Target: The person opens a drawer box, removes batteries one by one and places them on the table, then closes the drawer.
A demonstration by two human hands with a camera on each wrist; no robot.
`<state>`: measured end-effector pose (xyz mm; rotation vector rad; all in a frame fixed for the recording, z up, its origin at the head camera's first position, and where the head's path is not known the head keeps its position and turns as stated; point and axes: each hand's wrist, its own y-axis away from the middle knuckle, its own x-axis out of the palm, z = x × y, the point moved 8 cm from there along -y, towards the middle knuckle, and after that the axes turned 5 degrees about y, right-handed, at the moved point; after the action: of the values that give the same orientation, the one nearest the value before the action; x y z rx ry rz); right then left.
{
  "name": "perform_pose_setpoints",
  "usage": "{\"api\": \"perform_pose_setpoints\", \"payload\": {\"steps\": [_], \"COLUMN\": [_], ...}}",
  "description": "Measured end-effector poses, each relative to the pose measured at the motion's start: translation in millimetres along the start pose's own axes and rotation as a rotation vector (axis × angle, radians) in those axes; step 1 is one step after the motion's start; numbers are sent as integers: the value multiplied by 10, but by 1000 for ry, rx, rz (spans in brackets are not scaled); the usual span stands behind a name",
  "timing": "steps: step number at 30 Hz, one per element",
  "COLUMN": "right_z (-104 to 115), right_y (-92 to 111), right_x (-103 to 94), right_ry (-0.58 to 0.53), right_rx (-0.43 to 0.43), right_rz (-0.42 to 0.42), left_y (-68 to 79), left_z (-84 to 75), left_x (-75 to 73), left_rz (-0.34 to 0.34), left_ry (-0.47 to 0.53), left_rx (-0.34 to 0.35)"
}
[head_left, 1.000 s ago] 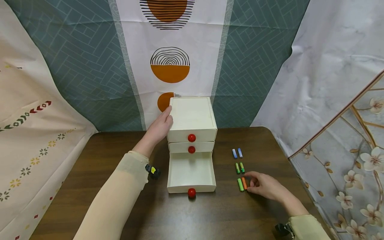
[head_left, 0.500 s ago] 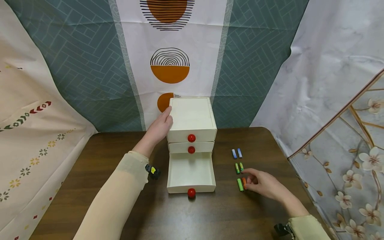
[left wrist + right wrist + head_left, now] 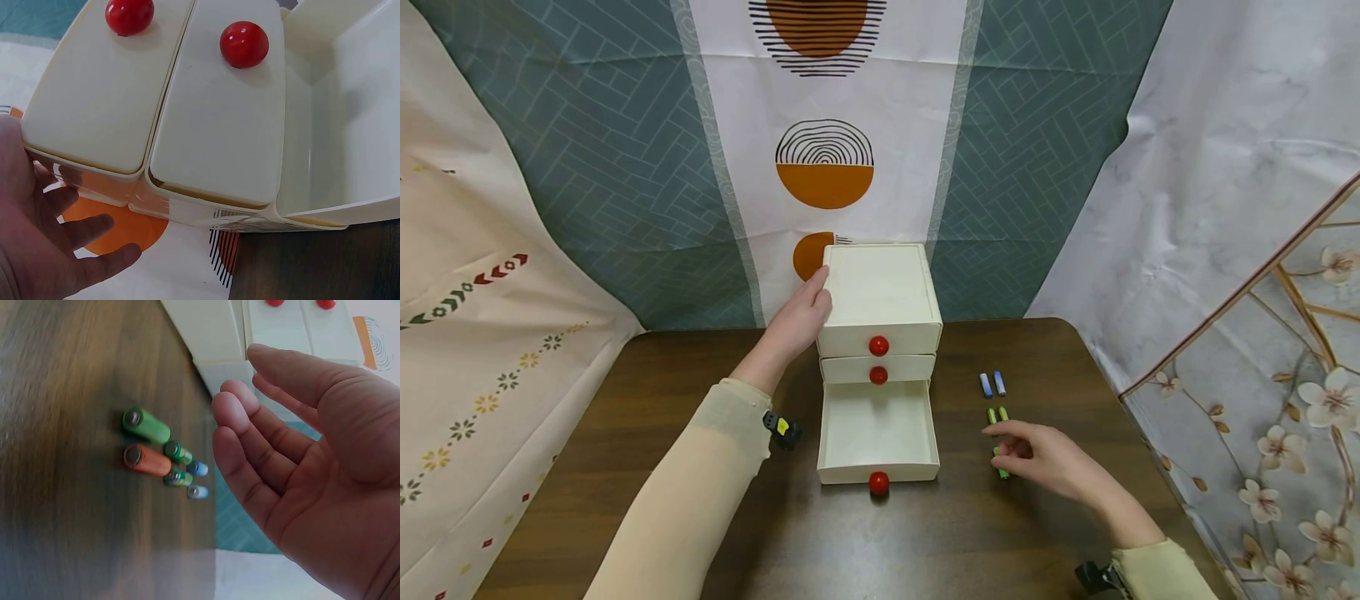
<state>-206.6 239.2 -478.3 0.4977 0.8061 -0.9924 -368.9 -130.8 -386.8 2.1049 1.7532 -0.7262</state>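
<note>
A small white drawer cabinet [image 3: 883, 287] has three drawers with red ball knobs. Its lowest drawer [image 3: 850, 477] is pulled out, with nothing inside. My left hand [image 3: 799, 321] rests against the cabinet's upper left side, fingers spread along it in the left wrist view. To the right, my right hand [image 3: 1051, 457] hovers over the batteries with loosely bent fingers and holds nothing. Below it lie a large green battery [image 3: 147, 425] and an orange battery [image 3: 147, 460], which the hand hides in the head view. Smaller green batteries [image 3: 179, 452] and blue batteries [image 3: 197, 467] lie beyond.
All this stands on a dark brown wooden table [image 3: 917, 550]. A teal and white patterned cloth [image 3: 1037, 167] hangs behind it. Cream cloth [image 3: 512, 400] closes off the left side, and a floral marbled cloth [image 3: 1240, 275] the right.
My right hand has moved left from beside the orange battery to above the large batteries, covering most of them in the head view. The left hand and the cabinet stay put.
</note>
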Motion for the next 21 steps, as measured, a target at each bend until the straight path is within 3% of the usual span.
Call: {"api": "perform_pose_setpoints", "payload": {"steps": [15, 21], "right_z": [271, 399], "right_y": [-34, -53], "right_x": [126, 209], "right_ry": [-26, -64], "right_rx": [-40, -56], "right_rz": [22, 66], "left_y": [17, 8], "left_z": [-23, -10], "left_x": [-5, -6], "left_rz": [-6, -3], "left_ry": [1, 1], "left_rx": [9, 9]}}
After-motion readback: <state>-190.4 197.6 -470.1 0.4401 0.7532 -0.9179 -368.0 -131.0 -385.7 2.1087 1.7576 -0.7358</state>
